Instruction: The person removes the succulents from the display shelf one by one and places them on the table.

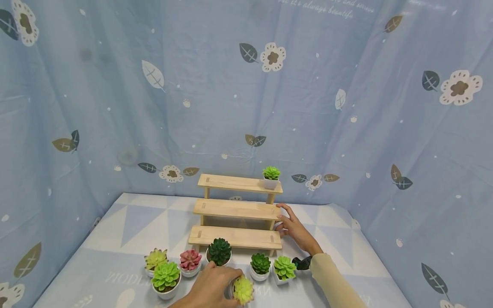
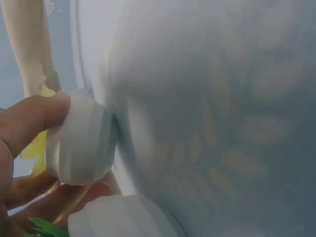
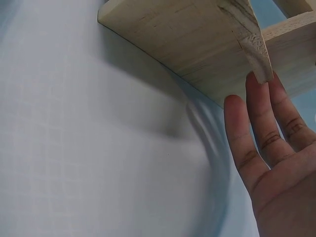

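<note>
My left hand (image 1: 218, 284) grips a small white pot (image 2: 81, 140) with a yellow-green succulent (image 1: 243, 290), the thumb on one side and fingers on the other. A second white pot (image 2: 121, 217) with green leaves stands close beside those fingers in the left wrist view. At the right end of a three-tier wooden shelf (image 1: 236, 234), my right hand (image 1: 295, 230) touches the middle tier. Its fingers (image 3: 259, 111) are nearly straight, their tips at the wooden upright. A light green succulent in a white pot (image 1: 271, 183) sits on the top tier's right end.
Along the shelf's front stand potted succulents: dark green (image 1: 219, 251), red (image 1: 190, 261), yellowish (image 1: 155, 258), bright green (image 1: 166, 276), another dark green (image 1: 260, 264) and light green (image 1: 284, 268). A black object (image 1: 302, 262) lies near the right sleeve. Blue patterned curtains (image 1: 215, 94) surround the table.
</note>
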Demonstrator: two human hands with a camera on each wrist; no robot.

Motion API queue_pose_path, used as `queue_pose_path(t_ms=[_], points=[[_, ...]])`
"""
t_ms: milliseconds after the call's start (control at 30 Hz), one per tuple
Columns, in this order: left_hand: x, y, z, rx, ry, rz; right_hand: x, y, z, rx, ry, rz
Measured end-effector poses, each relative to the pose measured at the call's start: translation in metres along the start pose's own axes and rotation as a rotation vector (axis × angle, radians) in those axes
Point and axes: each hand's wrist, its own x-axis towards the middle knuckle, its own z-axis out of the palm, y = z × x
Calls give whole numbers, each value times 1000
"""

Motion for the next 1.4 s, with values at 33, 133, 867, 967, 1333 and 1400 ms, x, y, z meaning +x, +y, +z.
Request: queue_pose_path(t_ms=[33,133,867,967,1333,1400], points=[[0,0,0,5,3,1,0,0,0,0,0,-2],[-1,0,-1,1,-1,-4,0,0,0,9,2,0],[2,2,-16,-84,-95,-64,-2,5,0,21,0,-4],[2,3,-21,-157,-93,-75,-3,4,0,24,-2,-7],[7,12,-65,-310,11,18,-1,3,0,20,-3,-9],[12,9,-74,-341,64,49,-1,3,0,23,0,-5]])
